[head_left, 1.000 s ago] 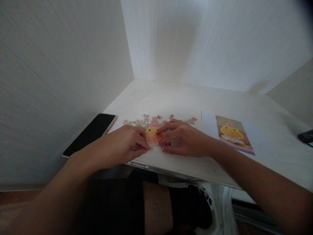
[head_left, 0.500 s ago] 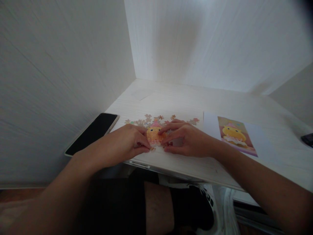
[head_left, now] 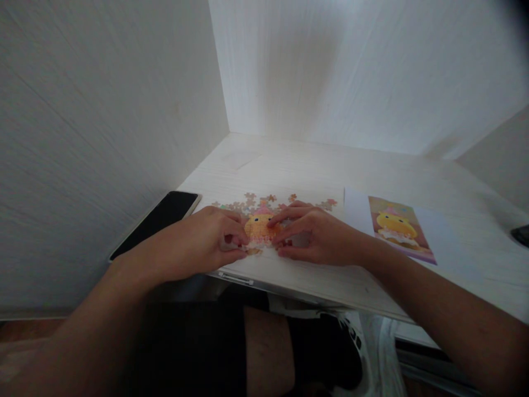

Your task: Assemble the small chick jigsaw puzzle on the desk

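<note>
Hands meet over a half-built jigsaw puzzle of a yellow chick (head_left: pixel 259 227), which lies flat near the front edge of the pale wooden bench (head_left: pixel 297 165). The left hand (head_left: pixel 202 242) pinches a small tan puzzle piece (head_left: pixel 253 251) at the puzzle's lower left edge. The right hand (head_left: pixel 314 234) rests with loose, spread fingers on the puzzle's right side, gripping nothing. Loose pinkish pieces (head_left: pixel 268 198) lie just behind the puzzle. A black phone (head_left: pixel 159 220) lies left of the puzzle; a printed chick picture (head_left: pixel 399 227) lies right.

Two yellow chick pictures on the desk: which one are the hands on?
The part-built jigsaw, between left hand and right hand. The printed picture lies untouched, farther right.
</note>
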`<state>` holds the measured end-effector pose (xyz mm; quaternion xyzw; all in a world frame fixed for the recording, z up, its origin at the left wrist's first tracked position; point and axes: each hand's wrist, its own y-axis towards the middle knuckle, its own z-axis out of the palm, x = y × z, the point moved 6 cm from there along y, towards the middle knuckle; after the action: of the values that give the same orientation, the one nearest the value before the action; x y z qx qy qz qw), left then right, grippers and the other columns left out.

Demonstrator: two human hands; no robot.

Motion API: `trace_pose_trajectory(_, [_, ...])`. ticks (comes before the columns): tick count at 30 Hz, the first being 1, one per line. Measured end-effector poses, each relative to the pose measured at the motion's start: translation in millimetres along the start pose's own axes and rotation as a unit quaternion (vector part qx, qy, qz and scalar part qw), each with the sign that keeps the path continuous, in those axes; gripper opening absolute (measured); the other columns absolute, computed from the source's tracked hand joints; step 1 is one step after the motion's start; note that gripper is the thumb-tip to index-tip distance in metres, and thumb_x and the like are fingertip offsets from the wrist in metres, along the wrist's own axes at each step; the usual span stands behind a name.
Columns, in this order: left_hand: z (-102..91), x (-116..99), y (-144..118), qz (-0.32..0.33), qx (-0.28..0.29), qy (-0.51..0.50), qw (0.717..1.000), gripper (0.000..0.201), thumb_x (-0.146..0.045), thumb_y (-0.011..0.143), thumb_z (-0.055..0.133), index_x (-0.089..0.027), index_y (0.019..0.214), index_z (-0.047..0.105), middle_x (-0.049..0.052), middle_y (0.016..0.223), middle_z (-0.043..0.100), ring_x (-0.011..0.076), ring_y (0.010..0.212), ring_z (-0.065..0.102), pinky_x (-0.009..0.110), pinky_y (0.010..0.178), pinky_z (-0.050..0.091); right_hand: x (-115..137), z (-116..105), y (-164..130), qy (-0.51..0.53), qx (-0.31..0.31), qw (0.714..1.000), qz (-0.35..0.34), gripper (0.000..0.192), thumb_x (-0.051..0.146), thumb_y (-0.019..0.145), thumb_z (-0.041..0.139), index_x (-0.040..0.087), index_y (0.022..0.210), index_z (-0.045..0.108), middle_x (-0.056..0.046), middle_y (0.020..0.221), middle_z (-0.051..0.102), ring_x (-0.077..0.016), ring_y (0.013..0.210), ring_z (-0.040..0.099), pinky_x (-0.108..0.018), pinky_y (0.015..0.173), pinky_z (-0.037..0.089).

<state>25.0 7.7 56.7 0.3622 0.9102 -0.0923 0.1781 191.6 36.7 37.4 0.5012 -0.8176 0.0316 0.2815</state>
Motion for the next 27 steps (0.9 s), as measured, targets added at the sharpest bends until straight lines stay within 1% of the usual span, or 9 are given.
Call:
trace_pose_trajectory(5, [0.0,-1.9,-1.1,0.006,0.002,0.002,1.0,0.019,-0.022,0.091,0.057,-0.02,0.077,0.07,0.0,0.077,0.065,0.0123,0.07,0.059,0.025,0.066,0.041,2.0,-0.3,-0.3,-0.003,-0.002,1.0,0.004,0.016,0.026,0.083,0.07,0.029,0.098,0.077,-0.004,0.119,0.069,-0.0217,0.11,0.062,-0.047,0.106,0.039])
trace_pose_trajectory(10, [3.6,-0.8,-0.3,-0.003,-0.005,-0.013,1.0,0.016,-0.022,0.09,0.059,-0.02,0.08,0.072,0.002,0.081,0.068,0.0139,0.073,0.062,0.025,0.07,0.044,11.4,-0.6,2.1,-0.007,-0.043,0.999,-0.005,0.019,0.027,0.084,0.07,0.027,0.101,0.075,-0.006,0.116,0.071,-0.0224,0.107,0.064,-0.046,0.103,0.042])
trace_pose_trajectory(12, [3.8,-1.6,1.3,-0.003,-0.009,-0.021,1.0,0.012,-0.023,0.089,0.061,-0.02,0.084,0.071,0.002,0.087,0.069,0.0153,0.079,0.063,0.026,0.073,0.045,15.9,3.5,3.7,-0.014,-0.045,0.999,-0.016,0.02,0.028,0.085,0.069,0.026,0.103,0.074,-0.005,0.115,0.072,-0.0224,0.107,0.064,-0.046,0.104,0.041])
trace_pose_trajectory(15, [3.0,-3.1,3.9,-0.008,-0.016,-0.029,0.999,0.01,-0.021,0.09,0.061,-0.022,0.09,0.071,0.002,0.091,0.07,0.0165,0.085,0.064,0.027,0.077,0.046,20.5,13.0,6.0,-0.024,-0.031,0.999,-0.037,0.02,0.028,0.086,0.067,0.025,0.105,0.073,-0.005,0.115,0.072,-0.0223,0.108,0.063,-0.046,0.103,0.041])
trace_pose_trajectory(19, [2.9,-2.0,4.0,-0.033,-0.017,-0.032,0.999,0.012,-0.023,0.09,0.059,-0.023,0.091,0.071,0.001,0.087,0.071,0.016,0.08,0.065,0.027,0.075,0.047,21.0,19.4,7.7,-0.019,-0.029,0.998,-0.046,0.017,0.026,0.091,0.061,0.025,0.103,0.073,-0.006,0.113,0.072,-0.0212,0.105,0.063,-0.044,0.1,0.043])
trace_pose_trajectory(21, [2.1,-1.8,2.6,-0.036,-0.024,-0.031,0.999,0.013,-0.022,0.09,0.059,-0.024,0.094,0.071,0.001,0.088,0.072,0.016,0.079,0.066,0.027,0.075,0.047,20.7,19.0,7.8,-0.009,-0.032,0.998,-0.046,0.017,0.024,0.091,0.06,0.025,0.103,0.073,-0.005,0.112,0.072,-0.021,0.105,0.064,-0.044,0.1,0.044])
trace_pose_trajectory(24, [1.0,-2.7,0.4,-0.03,-0.035,-0.02,0.999,0.015,-0.021,0.089,0.059,-0.024,0.096,0.071,0.0,0.089,0.073,0.0166,0.081,0.067,0.027,0.076,0.048,19.1,15.3,7.3,0.03,-0.043,0.998,-0.035,0.021,0.021,0.087,0.064,0.026,0.105,0.073,-0.005,0.112,0.073,-0.0202,0.104,0.065,-0.041,0.099,0.046])
trace_pose_trajectory(27, [0.5,-3.6,-0.3,-0.019,-0.049,-0.01,0.999,0.014,-0.02,0.089,0.059,-0.026,0.096,0.07,-0.001,0.092,0.073,0.0164,0.083,0.067,0.027,0.076,0.047,12.3,8.8,6.2,0.077,-0.077,0.994,0.0,0.022,0.02,0.087,0.064,0.026,0.107,0.073,-0.005,0.109,0.073,-0.0188,0.101,0.067,-0.036,0.093,0.052])
